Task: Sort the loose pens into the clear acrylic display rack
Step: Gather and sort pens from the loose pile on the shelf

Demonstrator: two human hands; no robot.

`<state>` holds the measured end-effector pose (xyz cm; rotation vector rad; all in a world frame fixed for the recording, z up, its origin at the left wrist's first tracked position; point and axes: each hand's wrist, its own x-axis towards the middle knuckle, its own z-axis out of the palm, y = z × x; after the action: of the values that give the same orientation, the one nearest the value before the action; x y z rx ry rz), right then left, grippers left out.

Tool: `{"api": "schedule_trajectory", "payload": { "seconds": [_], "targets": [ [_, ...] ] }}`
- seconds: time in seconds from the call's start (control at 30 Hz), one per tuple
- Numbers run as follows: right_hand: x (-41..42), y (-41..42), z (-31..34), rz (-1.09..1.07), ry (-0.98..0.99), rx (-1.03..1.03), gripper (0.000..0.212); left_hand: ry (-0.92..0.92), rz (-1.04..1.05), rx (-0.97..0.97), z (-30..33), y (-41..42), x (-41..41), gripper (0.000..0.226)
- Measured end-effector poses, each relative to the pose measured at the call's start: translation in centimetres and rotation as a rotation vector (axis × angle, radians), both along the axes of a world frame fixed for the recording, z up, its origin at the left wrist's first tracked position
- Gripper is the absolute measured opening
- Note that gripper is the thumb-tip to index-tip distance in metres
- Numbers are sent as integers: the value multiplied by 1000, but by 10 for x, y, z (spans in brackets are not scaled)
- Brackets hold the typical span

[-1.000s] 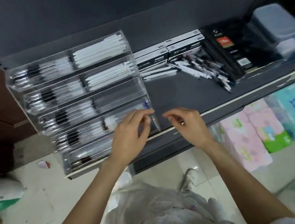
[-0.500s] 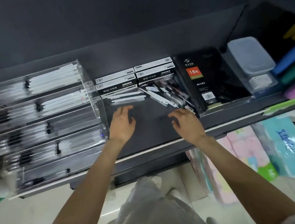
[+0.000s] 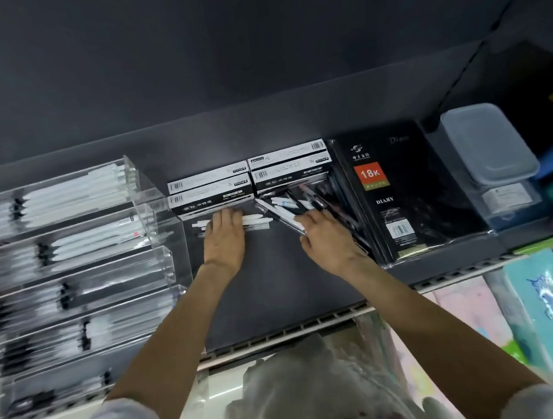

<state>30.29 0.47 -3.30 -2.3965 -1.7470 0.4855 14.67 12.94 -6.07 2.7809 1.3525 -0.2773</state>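
Observation:
The clear acrylic display rack [image 3: 158,229] stands at the left of the dark shelf, its stepped tiers holding rows of white and black pens. A few loose white pens [image 3: 255,219] lie on the shelf in front of the pen boxes [image 3: 211,192]. My left hand [image 3: 223,236] lies flat on top of them, fingers straight. A heap of loose black and white pens [image 3: 288,206] sits to the right. My right hand [image 3: 326,238] reaches into that heap with its fingers on the pens; whether it grips one is hidden.
Black diary notebooks [image 3: 401,195] lie right of the pen heap. A lidded plastic box [image 3: 488,147] stands farther right, beside coloured items. Tissue packs [image 3: 552,312] sit below the shelf edge [image 3: 316,325]. Bare dark shelf lies between my forearms.
Both hands moved forward from the shelf front to the loose pens. The left hand now covers the white pens and the right hand has reached the heap. The view shifted right.

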Motion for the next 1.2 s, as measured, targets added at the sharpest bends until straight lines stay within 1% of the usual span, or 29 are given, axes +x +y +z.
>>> {"api": "schedule_trajectory", "payload": {
  "seconds": [0.1,0.2,0.27,0.33,0.37,0.4,0.43,0.47,0.5,0.53,0.57,0.6,0.67,0.7,0.77,0.83,0.87,0.93,1.1,1.2],
  "targets": [
    [4,3,-2,23,-5,1,42,84,-21,10,-1,-2,2,32],
    [7,4,-3,48,-8,1,41,129,-6,-44,-1,-6,4,27],
    [8,2,-4,63,-11,11,41,110,34,-134,3,-9,7,26],
    [11,1,-5,90,-18,17,41,45,100,-243,13,-13,8,29],
    [12,1,-5,103,-15,17,41,-26,147,-314,19,-16,8,29],
    [13,1,-6,110,-2,20,41,-161,227,-422,25,-20,7,27],
    [13,2,-5,109,28,28,40,-368,342,-574,30,-27,7,23],
    [14,2,-3,99,83,53,39,-618,491,-768,37,-35,8,20],
    [14,2,1,77,165,104,38,-849,611,-961,45,-44,11,18],
    [15,0,6,45,266,174,36,-1035,679,-1116,52,-51,14,19],
    [17,-2,13,3,376,245,34,-1166,710,-1235,59,-59,19,21],
    [19,-5,21,-45,491,304,31,-1260,717,-1333,66,-66,24,23],
    [25,-14,37,-135,734,357,27,-1366,701,-1462,79,-79,35,25],
    [29,-18,44,-175,846,366,26,-1389,687,-1497,85,-86,40,25],
    [38,-26,58,-229,1039,376,25,-1371,644,-1510,92,-97,49,23],
    [49,-32,71,-219,1151,383,25,-1307,576,-1491,95,-107,55,22],
    [53,-35,76,-189,1157,377,26,-1281,554,-1487,96,-111,57,22],
    [61,-38,82,-122,1107,361,28,-1262,542,-1494,98,-117,60,21],
    [69,-42,81,-76,1040,317,26,-1297,527,-1529,97,-134,62,24],
    [65,-42,73,-28,980,279,23,-1329,564,-1536,91,-146,59,22]
  ]
}}
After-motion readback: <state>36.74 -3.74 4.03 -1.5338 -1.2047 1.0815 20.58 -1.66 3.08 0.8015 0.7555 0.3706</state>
